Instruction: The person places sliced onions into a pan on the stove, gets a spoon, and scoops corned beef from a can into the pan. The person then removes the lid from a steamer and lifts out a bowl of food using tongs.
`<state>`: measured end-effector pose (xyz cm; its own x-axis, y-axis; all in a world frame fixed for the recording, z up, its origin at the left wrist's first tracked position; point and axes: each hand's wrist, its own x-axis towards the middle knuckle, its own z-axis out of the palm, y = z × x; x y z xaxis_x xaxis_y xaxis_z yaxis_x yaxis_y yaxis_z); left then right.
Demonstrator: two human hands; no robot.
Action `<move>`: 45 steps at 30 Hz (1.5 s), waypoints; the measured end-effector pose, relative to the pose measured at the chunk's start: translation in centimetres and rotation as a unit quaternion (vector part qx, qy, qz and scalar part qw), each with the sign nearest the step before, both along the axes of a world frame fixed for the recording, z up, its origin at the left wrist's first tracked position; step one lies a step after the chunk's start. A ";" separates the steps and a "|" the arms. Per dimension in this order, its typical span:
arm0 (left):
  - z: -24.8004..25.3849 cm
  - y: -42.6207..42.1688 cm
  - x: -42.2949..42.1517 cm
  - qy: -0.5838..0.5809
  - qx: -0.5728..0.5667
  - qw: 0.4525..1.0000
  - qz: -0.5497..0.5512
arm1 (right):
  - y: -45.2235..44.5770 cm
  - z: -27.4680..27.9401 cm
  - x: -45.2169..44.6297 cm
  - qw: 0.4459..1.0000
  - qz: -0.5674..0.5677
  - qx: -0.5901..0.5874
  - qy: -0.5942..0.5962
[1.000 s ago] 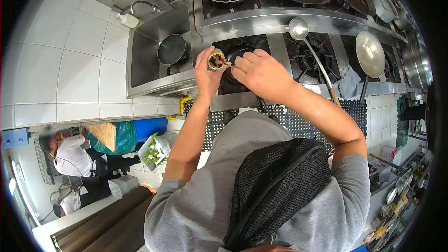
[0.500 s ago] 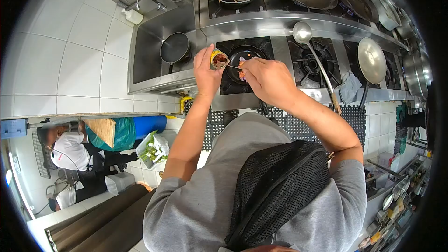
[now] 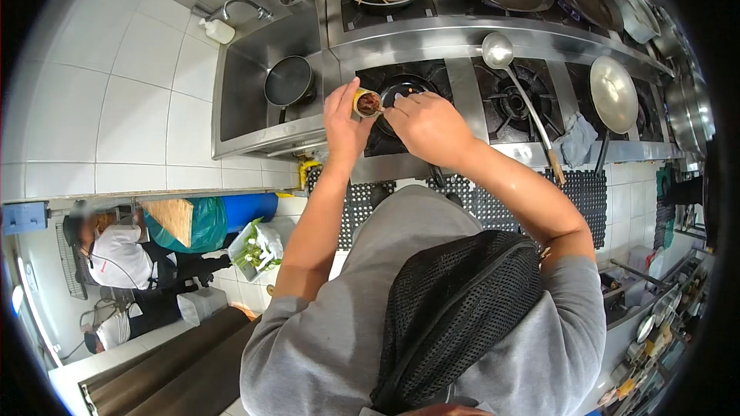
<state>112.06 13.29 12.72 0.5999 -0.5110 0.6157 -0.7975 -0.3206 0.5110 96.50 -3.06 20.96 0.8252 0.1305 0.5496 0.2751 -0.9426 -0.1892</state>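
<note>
"So where is the small jar (image 3: 358, 98)?"

"Tilted in the left hand's (image 3: 344, 119) grasp, just beside the black pan (image 3: 391, 91) on the stove, its mouth showing dark reddish filling (image 3: 370, 103)."

"And the right hand (image 3: 425, 125)?"

"Pinched at the jar's rim on a thin utensil (image 3: 380, 110), mostly hidden."

"How does the jar handle?"

"Probably light and stiff, slippery if smeared; the side wall below the rim looks the safest hold."

"Farther out?"

"A long ladle (image 3: 497, 50) lies over the next burner; another pan (image 3: 289, 81) sits in the sink (image 3: 231, 108)."
</note>
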 end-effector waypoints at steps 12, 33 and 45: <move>0.7 0.9 -0.2 0.188 -0.015 0.979 -0.077 | -0.4 1.2 -0.4 0.999 0.003 -0.051 -0.016; -0.4 -0.6 -0.6 -0.004 -0.035 0.999 -0.004 | 0.3 0.9 0.0 0.990 0.022 0.062 0.122; 1.0 -1.2 -0.3 0.114 -0.041 0.990 -0.078 | 0.1 2.0 -1.1 0.995 -0.013 -0.094 0.034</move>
